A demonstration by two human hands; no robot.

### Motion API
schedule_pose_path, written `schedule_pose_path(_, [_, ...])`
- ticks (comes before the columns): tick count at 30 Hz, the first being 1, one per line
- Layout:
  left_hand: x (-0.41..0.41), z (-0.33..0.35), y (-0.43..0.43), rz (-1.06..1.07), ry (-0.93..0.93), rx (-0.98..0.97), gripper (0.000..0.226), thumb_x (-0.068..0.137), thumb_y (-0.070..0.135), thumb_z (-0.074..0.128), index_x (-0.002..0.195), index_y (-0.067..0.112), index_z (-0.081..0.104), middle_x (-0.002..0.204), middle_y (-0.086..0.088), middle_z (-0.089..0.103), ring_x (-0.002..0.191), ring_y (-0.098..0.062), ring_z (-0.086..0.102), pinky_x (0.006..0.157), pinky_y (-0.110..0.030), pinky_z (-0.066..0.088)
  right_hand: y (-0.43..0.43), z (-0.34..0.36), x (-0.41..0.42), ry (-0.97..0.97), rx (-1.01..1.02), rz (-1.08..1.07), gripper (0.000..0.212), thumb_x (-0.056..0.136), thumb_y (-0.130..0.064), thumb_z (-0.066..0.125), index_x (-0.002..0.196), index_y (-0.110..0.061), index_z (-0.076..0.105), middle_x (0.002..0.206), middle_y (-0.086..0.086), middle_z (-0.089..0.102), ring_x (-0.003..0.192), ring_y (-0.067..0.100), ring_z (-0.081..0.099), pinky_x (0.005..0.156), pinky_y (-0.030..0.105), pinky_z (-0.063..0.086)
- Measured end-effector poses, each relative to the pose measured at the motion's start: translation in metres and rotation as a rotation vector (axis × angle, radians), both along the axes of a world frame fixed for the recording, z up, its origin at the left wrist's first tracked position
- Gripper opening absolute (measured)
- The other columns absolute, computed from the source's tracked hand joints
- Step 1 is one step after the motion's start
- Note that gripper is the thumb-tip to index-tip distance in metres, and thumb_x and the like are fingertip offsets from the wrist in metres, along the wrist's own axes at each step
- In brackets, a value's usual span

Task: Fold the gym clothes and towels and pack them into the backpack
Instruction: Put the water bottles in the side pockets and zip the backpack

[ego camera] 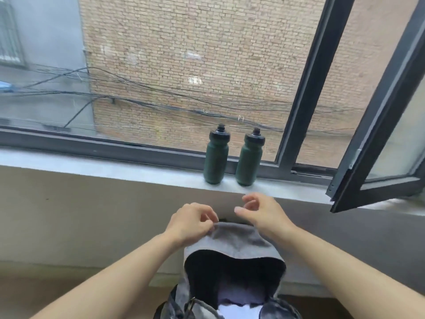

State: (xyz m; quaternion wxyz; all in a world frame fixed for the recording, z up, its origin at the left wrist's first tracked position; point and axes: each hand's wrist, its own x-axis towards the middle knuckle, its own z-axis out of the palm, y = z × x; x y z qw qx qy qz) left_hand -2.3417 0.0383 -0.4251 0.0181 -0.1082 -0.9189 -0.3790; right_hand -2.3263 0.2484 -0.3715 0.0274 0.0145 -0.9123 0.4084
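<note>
From the head camera, a grey backpack stands open at the bottom centre of the view, its top flap raised towards the wall under the window. Inside the dark opening lies pale folded cloth, low in the main compartment. The left hand pinches the far edge of the flap between thumb and fingertips. The right hand hovers just above that same edge, fingers loosely curled and apart, thumb out, touching nothing that I can see. Both bare forearms reach in from the lower corners, leaving the bag's mouth unobstructed between them.

Beyond the hands runs a grey windowsill, bare along its left stretch. Two dark green water bottles stand upright close beside each other on it, right of centre. To the right, an open window sash swings inward over the sill's end, its lower corner jutting past the sill's front edge
</note>
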Motion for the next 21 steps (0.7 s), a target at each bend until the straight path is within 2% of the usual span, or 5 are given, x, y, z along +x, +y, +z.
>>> schedule_pose_path(5, [-0.005,0.001,-0.019,0.010,-0.015,0.060,0.024,0.072,0.034,0.053,0.082,0.041,0.073,0.072,0.025,0.073,0.073,-0.001,0.070,0.080,-0.036,0.060,-0.044,0.036,-0.100,0.052,-0.179,-0.043,0.097,0.081,-0.045,0.081,0.156,-0.015,0.028,0.154,0.006,0.042,0.137,0.023,0.047,0.106,0.034,0.041])
schedule_pose_path(7, [-0.007,-0.002,-0.024,0.009,-0.018,0.028,0.024,0.075,0.037,0.053,0.087,0.043,0.074,0.075,0.027,0.072,0.073,0.002,0.069,0.081,-0.035,0.059,-0.061,0.043,-0.131,0.070,-0.256,-0.047,0.108,0.078,-0.045,0.084,0.158,-0.013,0.020,0.158,0.006,0.037,0.141,0.025,0.043,0.110,0.038,0.039])
schedule_pose_path(15, [-0.013,-0.012,-0.044,0.064,0.019,-0.011,0.018,0.087,0.035,0.060,0.093,0.046,0.072,0.083,0.032,0.071,0.079,0.005,0.066,0.084,-0.030,0.056,-0.096,0.037,-0.192,0.145,-0.461,-0.102,0.070,0.071,-0.040,0.091,0.127,-0.022,0.054,0.125,0.001,0.064,0.120,0.027,0.060,0.105,0.045,0.048])
schedule_pose_path(18, [-0.015,-0.015,-0.056,0.118,0.072,-0.010,0.015,0.090,0.036,0.063,0.094,0.048,0.072,0.089,0.040,0.067,0.083,0.011,0.064,0.085,-0.029,0.056,-0.098,0.039,-0.183,0.181,-0.523,0.000,0.050,0.074,-0.030,0.090,0.115,-0.024,0.062,0.114,-0.003,0.069,0.111,0.023,0.063,0.097,0.041,0.050])
schedule_pose_path(21, [-0.016,-0.014,-0.067,0.142,0.146,0.086,0.028,0.086,0.040,0.065,0.111,0.051,0.065,0.104,0.037,0.067,0.093,0.009,0.064,0.088,-0.034,0.057,-0.099,0.040,-0.153,0.159,-0.573,0.133,0.049,0.074,-0.028,0.090,0.117,-0.021,0.065,0.115,-0.001,0.072,0.110,0.020,0.066,0.094,0.039,0.051])
